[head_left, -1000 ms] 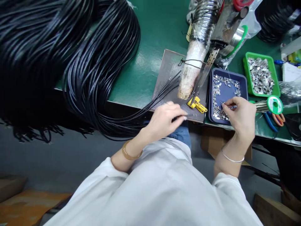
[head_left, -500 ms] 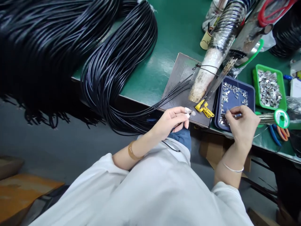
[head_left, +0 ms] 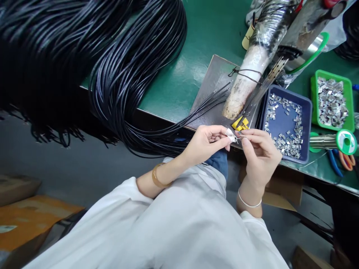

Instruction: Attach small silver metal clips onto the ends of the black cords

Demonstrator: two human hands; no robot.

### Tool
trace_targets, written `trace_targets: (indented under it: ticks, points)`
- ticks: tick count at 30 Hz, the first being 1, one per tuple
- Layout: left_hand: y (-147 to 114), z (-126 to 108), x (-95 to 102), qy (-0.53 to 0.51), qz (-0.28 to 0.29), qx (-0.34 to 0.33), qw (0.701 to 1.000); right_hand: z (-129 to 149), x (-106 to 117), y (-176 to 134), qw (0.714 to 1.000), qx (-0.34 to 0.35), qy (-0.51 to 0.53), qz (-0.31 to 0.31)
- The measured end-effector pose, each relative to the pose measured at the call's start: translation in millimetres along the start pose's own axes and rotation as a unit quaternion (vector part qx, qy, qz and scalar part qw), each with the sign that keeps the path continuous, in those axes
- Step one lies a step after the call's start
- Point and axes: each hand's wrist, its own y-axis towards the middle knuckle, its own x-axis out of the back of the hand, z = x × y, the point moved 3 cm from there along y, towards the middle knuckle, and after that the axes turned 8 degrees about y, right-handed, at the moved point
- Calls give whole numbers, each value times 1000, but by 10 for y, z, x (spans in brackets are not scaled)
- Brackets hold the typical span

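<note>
My left hand (head_left: 209, 142), with white tape on its fingertips, pinches the end of a black cable, whose thin stripped wires (head_left: 236, 140) poke out past the fingers. Most of that cable is hidden by the hand. My right hand (head_left: 256, 149) meets it from the right, thumb and forefinger closed at the wire tips on a tiny shiny piece, seemingly a small metal clip; the fingers cover most of it. Beside the right hand is a blue tray (head_left: 307, 123) with loose metal clips (head_left: 291, 145). A yellow tool (head_left: 240, 123) lies just beyond the fingertips.
A large bundle of black cables (head_left: 140, 63) hangs over the table's edge at left. A plastic-wrapped duct (head_left: 244, 82) slants down over a dark board (head_left: 209, 89). To the right are a green bin (head_left: 349, 101) of metal clips, a wire spool (head_left: 325, 142) and pliers (head_left: 335, 164).
My right hand has left the blue tray and moved left to the cable end. My left hand has kept its pinch, shifting slightly right. The view has turned a little.
</note>
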Motion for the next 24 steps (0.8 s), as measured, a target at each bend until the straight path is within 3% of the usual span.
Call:
trace_targets:
  ticks: [4, 10, 12, 17, 20, 24]
  points:
    - [-3, 7, -5, 27, 46, -6, 999, -79, 14, -4, 997, -39, 59, 33]
    - [-30, 10, -6, 59, 74, 7, 995, -101, 43, -31, 996, -43, 61, 45]
    - [-52, 1, -12, 92, 62, -9, 994, -137, 63, -29, 994, -48, 83, 55]
    - [-112, -53, -23, 203, -8, -123, 971, -268, 47, -32, 969, -124, 175, 126]
    - [-102, -17, -23, 167, 2, -86, 982, -234, 36, -30, 983, -107, 136, 68]
    - [-59, 48, -7, 46, 27, 13, 998, -75, 46, -41, 997, 0, 29, -66]
